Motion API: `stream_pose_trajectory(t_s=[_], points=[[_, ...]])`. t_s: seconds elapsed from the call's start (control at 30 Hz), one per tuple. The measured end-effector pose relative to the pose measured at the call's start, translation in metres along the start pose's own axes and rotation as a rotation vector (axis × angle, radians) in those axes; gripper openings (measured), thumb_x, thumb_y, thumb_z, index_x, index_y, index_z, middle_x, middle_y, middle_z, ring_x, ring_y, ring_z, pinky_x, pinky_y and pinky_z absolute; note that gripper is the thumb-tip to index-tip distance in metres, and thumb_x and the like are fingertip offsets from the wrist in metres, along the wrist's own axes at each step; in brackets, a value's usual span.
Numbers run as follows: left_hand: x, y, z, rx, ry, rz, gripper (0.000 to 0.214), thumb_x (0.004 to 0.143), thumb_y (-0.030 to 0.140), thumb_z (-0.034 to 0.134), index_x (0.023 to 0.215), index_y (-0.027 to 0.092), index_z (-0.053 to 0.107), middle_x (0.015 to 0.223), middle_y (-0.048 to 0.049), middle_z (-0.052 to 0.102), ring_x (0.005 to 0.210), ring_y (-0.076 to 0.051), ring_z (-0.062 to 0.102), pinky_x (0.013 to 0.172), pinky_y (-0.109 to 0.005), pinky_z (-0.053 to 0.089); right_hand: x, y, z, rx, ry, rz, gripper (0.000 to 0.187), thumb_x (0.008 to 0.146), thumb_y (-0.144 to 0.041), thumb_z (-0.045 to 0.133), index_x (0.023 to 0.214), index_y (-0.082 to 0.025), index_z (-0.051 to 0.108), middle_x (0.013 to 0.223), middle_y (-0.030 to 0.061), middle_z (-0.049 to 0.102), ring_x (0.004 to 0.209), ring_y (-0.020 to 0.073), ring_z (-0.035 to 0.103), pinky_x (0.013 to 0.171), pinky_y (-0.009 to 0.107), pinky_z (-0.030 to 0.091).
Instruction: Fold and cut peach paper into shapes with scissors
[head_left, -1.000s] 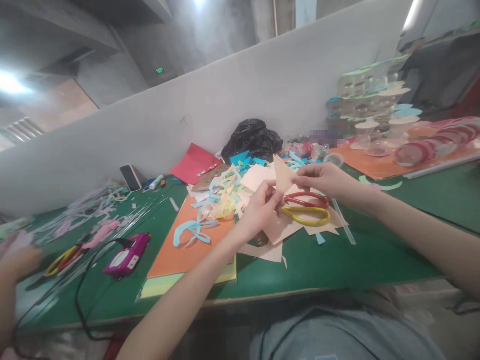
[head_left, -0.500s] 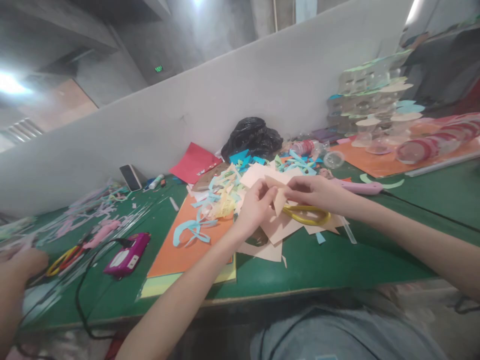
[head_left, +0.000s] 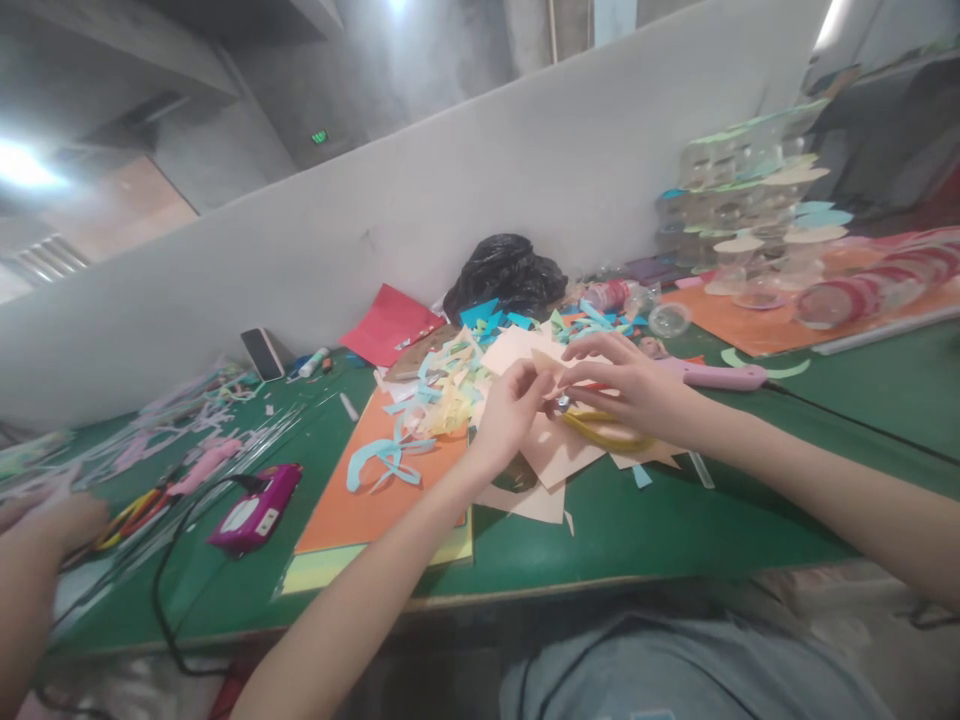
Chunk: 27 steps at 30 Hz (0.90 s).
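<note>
My left hand (head_left: 517,405) is closed in a pinch on a piece of peach paper (head_left: 546,362), seen only in part above the fingertips. My right hand (head_left: 630,385) is just to its right, fingers apart, over a pair of scissors with yellow handles (head_left: 607,432). The scissors' metal pivot shows between the hands; their blades are mostly hidden. Beneath both hands lie larger peach paper sheets (head_left: 559,455) with cut edges.
Paper scraps (head_left: 446,375) heap behind an orange sheet (head_left: 375,510). A pink glue gun (head_left: 724,376) lies right, a black plastic bag (head_left: 506,275) behind. Another person's hand (head_left: 71,520) is at far left near a purple box (head_left: 255,510) with a cable. Stacked clear cups (head_left: 739,200) stand at right.
My right hand has let go of the peach paper; its fingers have spread and it has shifted over the scissors. The left hand keeps its pinch. The other person's hand moved slightly right.
</note>
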<state>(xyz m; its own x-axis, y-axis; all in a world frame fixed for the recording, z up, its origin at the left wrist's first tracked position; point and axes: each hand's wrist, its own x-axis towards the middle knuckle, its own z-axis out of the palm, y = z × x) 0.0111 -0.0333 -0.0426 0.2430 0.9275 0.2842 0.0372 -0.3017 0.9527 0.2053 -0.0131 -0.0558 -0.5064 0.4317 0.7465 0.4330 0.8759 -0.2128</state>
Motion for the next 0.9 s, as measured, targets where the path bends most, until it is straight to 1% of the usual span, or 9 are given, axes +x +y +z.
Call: stream_pose_trajectory(t_s=[0.07, 0.13, 0.3, 0.4, 0.5, 0.67, 0.9], points=[[-0.0012, 0.0000, 0.0009, 0.020, -0.044, 0.016, 0.014, 0.090, 0.031, 0.060, 0.087, 0.018, 0.059, 0.072, 0.0023, 0.055, 0.063, -0.009, 0.054, 0.063, -0.025, 0.048, 0.0006, -0.0006, -0.0001, 0.068, 0.000, 0.061, 0.026, 0.101, -0.041, 0.048, 0.094, -0.024, 0.067, 0.113, 0.0099, 0.058, 0.109, 0.0264, 0.055, 0.096, 0.046, 0.047], [-0.0019, -0.0005, 0.0010, 0.045, -0.053, 0.028, 0.013, 0.091, 0.030, 0.058, 0.092, 0.017, 0.061, 0.073, 0.0019, 0.056, 0.065, -0.010, 0.055, 0.065, -0.024, 0.047, 0.0014, -0.0019, 0.0002, 0.147, 0.001, 0.122, 0.027, 0.100, -0.042, 0.049, 0.089, -0.023, 0.065, 0.109, 0.0097, 0.059, 0.107, 0.0255, 0.056, 0.097, 0.045, 0.046], [-0.0025, -0.0006, 0.0011, 0.061, -0.047, 0.013, 0.016, 0.094, 0.032, 0.053, 0.089, 0.018, 0.059, 0.073, 0.0020, 0.057, 0.065, -0.010, 0.054, 0.067, -0.025, 0.048, 0.0047, -0.0065, 0.0009, 0.290, -0.005, 0.275, 0.031, 0.098, -0.048, 0.051, 0.085, -0.023, 0.063, 0.104, 0.0086, 0.060, 0.105, 0.0243, 0.058, 0.099, 0.044, 0.046], [-0.0030, 0.0014, 0.0030, 0.056, -0.036, -0.010, 0.015, 0.094, 0.031, 0.051, 0.091, 0.018, 0.058, 0.074, 0.0013, 0.058, 0.066, -0.011, 0.056, 0.069, -0.026, 0.050, 0.0061, -0.0068, 0.0012, 0.324, -0.007, 0.348, 0.035, 0.096, -0.054, 0.050, 0.082, -0.023, 0.062, 0.104, 0.0087, 0.061, 0.105, 0.0249, 0.058, 0.100, 0.045, 0.045], [-0.0032, 0.0028, 0.0047, 0.045, -0.018, -0.014, 0.015, 0.094, 0.031, 0.050, 0.091, 0.018, 0.057, 0.075, 0.0004, 0.058, 0.069, -0.012, 0.059, 0.073, -0.029, 0.052, 0.0062, -0.0051, 0.0019, 0.335, 0.000, 0.415, 0.039, 0.094, -0.057, 0.051, 0.079, -0.023, 0.061, 0.101, 0.0088, 0.061, 0.104, 0.0254, 0.058, 0.096, 0.044, 0.048], [-0.0032, 0.0020, 0.0052, 0.015, -0.024, -0.011, 0.013, 0.094, 0.029, 0.051, 0.090, 0.018, 0.056, 0.076, 0.0000, 0.058, 0.070, -0.011, 0.059, 0.077, -0.030, 0.054, 0.0059, -0.0041, 0.0023, 0.346, -0.028, 0.439, 0.038, 0.093, -0.057, 0.051, 0.078, -0.023, 0.059, 0.098, 0.0086, 0.060, 0.102, 0.0249, 0.058, 0.090, 0.041, 0.050], [-0.0043, 0.0023, 0.0060, 0.042, -0.029, 0.015, 0.014, 0.096, 0.027, 0.047, 0.090, 0.017, 0.056, 0.078, -0.0002, 0.058, 0.072, -0.011, 0.060, 0.079, -0.031, 0.055, 0.0062, -0.0040, 0.0029, 0.349, -0.044, 0.437, 0.039, 0.095, -0.056, 0.050, 0.077, -0.022, 0.056, 0.094, 0.0067, 0.058, 0.096, 0.0222, 0.057, 0.088, 0.037, 0.046]])
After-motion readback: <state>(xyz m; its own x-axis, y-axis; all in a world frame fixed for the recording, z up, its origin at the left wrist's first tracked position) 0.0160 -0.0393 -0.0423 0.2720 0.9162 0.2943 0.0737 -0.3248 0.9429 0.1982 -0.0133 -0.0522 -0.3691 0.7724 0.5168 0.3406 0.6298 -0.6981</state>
